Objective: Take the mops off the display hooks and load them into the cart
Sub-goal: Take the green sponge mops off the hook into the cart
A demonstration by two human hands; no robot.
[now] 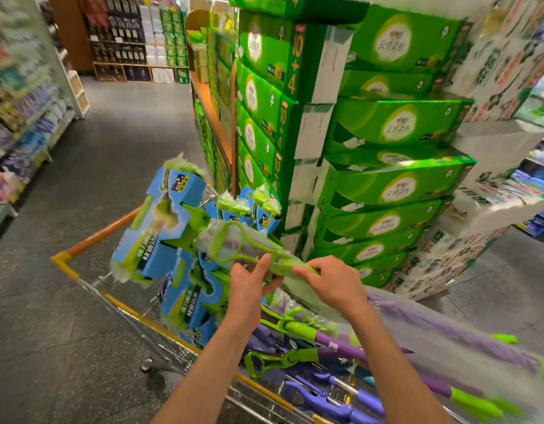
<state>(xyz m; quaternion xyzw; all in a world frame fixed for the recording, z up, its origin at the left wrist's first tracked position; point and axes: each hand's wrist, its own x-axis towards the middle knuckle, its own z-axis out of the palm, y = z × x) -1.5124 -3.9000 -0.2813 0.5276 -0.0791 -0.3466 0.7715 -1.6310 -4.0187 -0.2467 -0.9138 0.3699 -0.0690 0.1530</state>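
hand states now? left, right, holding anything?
Left hand: grips the green mop near its loop handle.
Right hand: holds the same mop's wrapped shaft, above the cart.

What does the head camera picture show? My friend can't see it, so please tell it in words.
Two bare hands, the left hand and the right hand, hold a plastic-wrapped green mop over a shopping cart already loaded with green and purple mops. Stacked green boxes stand just beyond the cart in a store aisle.
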